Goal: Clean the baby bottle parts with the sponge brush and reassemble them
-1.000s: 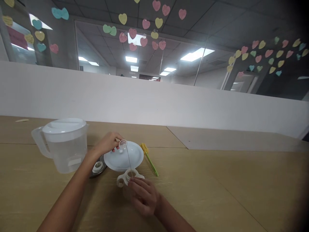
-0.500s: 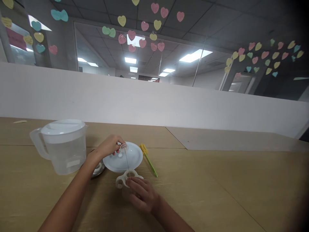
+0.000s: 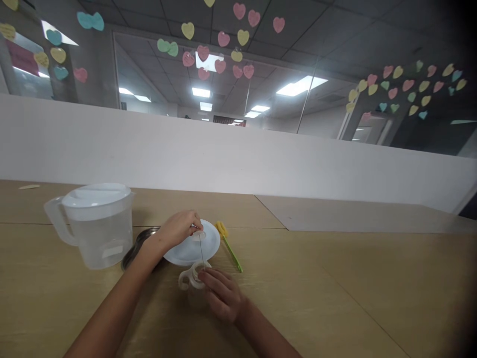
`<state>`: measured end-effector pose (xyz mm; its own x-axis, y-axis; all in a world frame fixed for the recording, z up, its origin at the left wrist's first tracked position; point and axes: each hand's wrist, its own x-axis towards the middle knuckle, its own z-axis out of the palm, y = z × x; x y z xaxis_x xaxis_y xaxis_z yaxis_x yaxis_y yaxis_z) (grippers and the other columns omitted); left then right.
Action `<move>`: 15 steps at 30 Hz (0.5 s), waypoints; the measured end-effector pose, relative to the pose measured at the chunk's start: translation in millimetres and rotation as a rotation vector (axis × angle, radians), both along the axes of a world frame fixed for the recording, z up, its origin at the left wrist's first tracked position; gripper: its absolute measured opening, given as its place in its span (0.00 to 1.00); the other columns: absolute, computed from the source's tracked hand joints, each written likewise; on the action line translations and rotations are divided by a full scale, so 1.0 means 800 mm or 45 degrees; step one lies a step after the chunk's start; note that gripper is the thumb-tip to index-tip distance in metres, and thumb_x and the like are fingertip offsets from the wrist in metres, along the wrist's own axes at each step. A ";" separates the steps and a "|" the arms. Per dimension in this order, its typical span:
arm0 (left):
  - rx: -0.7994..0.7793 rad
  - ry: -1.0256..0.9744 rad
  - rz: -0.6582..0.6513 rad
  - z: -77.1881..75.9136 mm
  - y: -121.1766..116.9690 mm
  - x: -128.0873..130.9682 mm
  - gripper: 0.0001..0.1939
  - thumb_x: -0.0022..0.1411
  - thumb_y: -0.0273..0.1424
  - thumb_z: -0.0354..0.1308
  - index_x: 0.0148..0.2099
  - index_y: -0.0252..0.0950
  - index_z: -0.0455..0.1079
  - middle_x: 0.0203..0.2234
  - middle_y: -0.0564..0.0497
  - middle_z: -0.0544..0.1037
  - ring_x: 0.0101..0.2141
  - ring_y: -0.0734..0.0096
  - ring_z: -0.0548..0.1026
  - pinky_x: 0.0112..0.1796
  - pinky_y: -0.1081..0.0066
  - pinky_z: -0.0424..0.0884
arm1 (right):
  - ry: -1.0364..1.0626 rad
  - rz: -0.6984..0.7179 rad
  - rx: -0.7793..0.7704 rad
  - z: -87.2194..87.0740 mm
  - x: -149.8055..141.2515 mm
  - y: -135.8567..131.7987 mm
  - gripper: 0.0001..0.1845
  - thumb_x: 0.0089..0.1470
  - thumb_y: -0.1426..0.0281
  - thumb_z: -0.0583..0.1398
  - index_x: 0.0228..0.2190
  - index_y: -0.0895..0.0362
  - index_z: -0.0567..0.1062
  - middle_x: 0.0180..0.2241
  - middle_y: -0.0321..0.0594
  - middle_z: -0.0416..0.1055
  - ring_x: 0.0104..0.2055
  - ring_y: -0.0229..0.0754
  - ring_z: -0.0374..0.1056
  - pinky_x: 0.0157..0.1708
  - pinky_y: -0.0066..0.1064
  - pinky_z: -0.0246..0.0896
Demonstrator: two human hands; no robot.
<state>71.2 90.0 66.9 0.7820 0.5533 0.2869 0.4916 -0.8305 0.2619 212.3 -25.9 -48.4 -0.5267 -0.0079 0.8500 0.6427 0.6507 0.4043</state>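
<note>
Above the white bowl (image 3: 211, 241), my left hand (image 3: 184, 226) pinches a small whitish round cap (image 3: 198, 235). A thin straw-like stem (image 3: 202, 252) runs from the cap down to the mouth of a small translucent bottle (image 3: 196, 294). A white collar with a loop handle (image 3: 184, 280) surrounds the bottle's neck. My right hand (image 3: 221, 293) closes round the bottle's right side and upper rim, and its fingers hide that side. Whether the stem's lower end is inside the bottle is hard to tell.
A clear lidded pitcher (image 3: 102, 228) stands at the left. Beside it a shiny metal tray (image 3: 130, 256) is partly covered by my left arm. A yellow-headed brush with a green handle (image 3: 233, 256) lies right of the bowl. A white wall (image 3: 186, 154) rises behind the table.
My left hand has moved slightly right with the cap, towards a place above the bottle. My right hand has shifted a little and now covers the collar's right side. More of the metal tray shows.
</note>
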 end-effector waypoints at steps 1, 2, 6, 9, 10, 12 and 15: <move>0.008 0.002 -0.022 0.000 -0.001 0.000 0.13 0.56 0.24 0.50 0.34 0.39 0.76 0.39 0.51 0.73 0.31 0.73 0.71 0.32 0.74 0.64 | 0.000 0.011 0.014 0.000 0.000 0.000 0.05 0.51 0.79 0.55 0.27 0.58 0.66 0.36 0.48 0.73 0.47 0.42 0.67 0.38 0.32 0.71; 0.019 0.004 -0.042 0.001 -0.003 0.000 0.13 0.57 0.24 0.49 0.34 0.39 0.76 0.40 0.51 0.73 0.31 0.73 0.70 0.32 0.74 0.64 | 0.008 0.022 0.019 0.000 -0.001 0.000 0.05 0.51 0.79 0.54 0.27 0.58 0.66 0.35 0.48 0.73 0.46 0.42 0.67 0.38 0.32 0.71; 0.068 0.038 -0.071 0.005 -0.010 0.000 0.14 0.57 0.24 0.49 0.33 0.40 0.76 0.43 0.51 0.71 0.31 0.74 0.70 0.33 0.72 0.63 | 0.104 0.063 -0.112 0.001 -0.003 -0.002 0.09 0.50 0.80 0.51 0.31 0.56 0.67 0.35 0.45 0.74 0.46 0.40 0.68 0.39 0.30 0.71; 0.075 0.037 -0.114 0.002 -0.013 0.002 0.14 0.57 0.26 0.49 0.32 0.40 0.76 0.42 0.52 0.72 0.30 0.74 0.70 0.33 0.73 0.62 | 0.162 0.101 -0.202 0.003 -0.005 -0.004 0.16 0.48 0.81 0.50 0.40 0.59 0.67 0.34 0.47 0.75 0.44 0.40 0.70 0.39 0.30 0.71; 0.080 0.026 -0.136 -0.001 -0.013 0.003 0.14 0.57 0.26 0.48 0.31 0.40 0.76 0.42 0.52 0.72 0.30 0.74 0.69 0.33 0.73 0.62 | 0.177 0.104 -0.221 0.004 -0.005 -0.004 0.19 0.48 0.81 0.50 0.43 0.61 0.65 0.33 0.47 0.75 0.43 0.41 0.70 0.38 0.30 0.71; 0.094 0.011 -0.175 -0.006 -0.013 0.006 0.14 0.57 0.26 0.48 0.31 0.40 0.75 0.40 0.52 0.73 0.30 0.74 0.69 0.32 0.74 0.60 | 0.187 0.088 -0.220 0.007 -0.004 -0.004 0.21 0.48 0.81 0.50 0.46 0.61 0.63 0.33 0.47 0.75 0.42 0.41 0.71 0.37 0.31 0.72; 0.095 0.070 -0.236 -0.011 -0.013 0.011 0.11 0.56 0.26 0.50 0.27 0.38 0.74 0.34 0.50 0.74 0.30 0.73 0.68 0.29 0.75 0.58 | 0.179 0.040 -0.119 0.011 0.002 -0.003 0.18 0.50 0.82 0.49 0.42 0.57 0.64 0.36 0.47 0.75 0.44 0.42 0.70 0.37 0.34 0.71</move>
